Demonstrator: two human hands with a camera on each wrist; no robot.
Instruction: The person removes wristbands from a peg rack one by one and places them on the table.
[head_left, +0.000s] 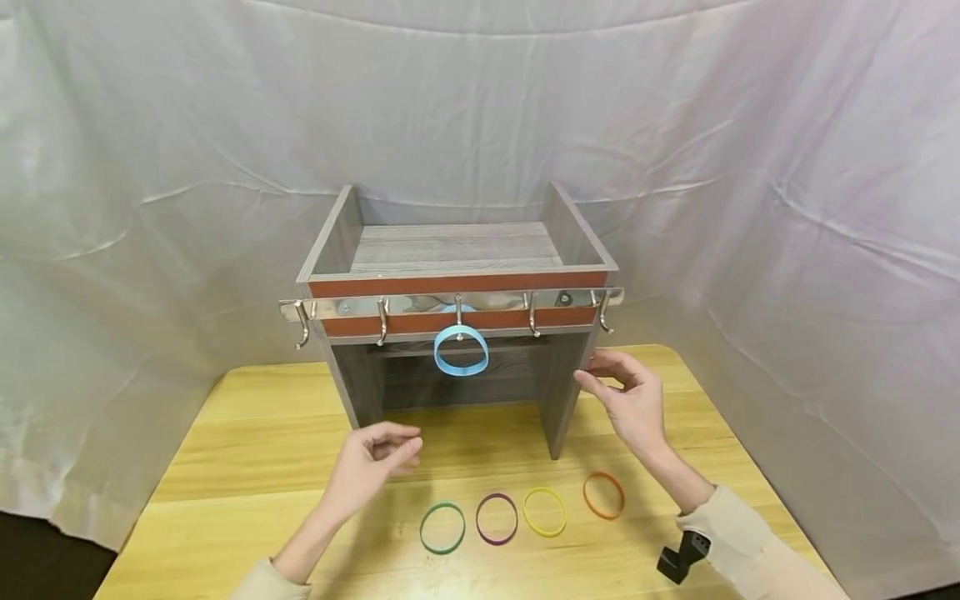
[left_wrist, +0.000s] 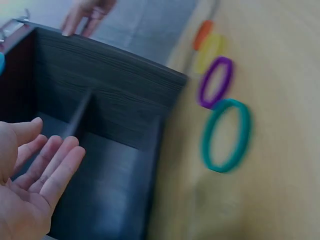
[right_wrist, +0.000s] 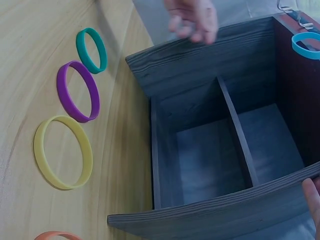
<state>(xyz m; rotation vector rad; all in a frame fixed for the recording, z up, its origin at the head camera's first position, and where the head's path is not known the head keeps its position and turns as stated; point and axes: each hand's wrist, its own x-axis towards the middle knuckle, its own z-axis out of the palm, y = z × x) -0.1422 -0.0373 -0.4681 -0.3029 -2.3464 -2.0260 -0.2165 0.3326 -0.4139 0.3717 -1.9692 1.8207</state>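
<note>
A light blue wristband (head_left: pixel 461 351) hangs on the middle hook of a metal hook rail (head_left: pixel 420 305) across the front of a grey wooden shelf unit (head_left: pixel 450 246). Beside the unit's right side panel is my right hand (head_left: pixel 626 396), thumb and fingers parted around nothing, fingertips close to the panel. My left hand (head_left: pixel 375 458) hovers by the lower left front of the unit, loosely curved and holding nothing. On the table before the unit lie a green wristband (head_left: pixel 424 537), a purple wristband (head_left: pixel 479 531), a yellow wristband (head_left: pixel 527 521) and an orange wristband (head_left: pixel 587 498).
The unit stands on a yellowish wooden table (head_left: pixel 225 467). Other hooks on the rail carry nothing and stick out toward me. Pale grey cloth (head_left: pixel 450 108) surrounds the table at the back and sides. A small black device (head_left: pixel 684 557) sits by my right sleeve.
</note>
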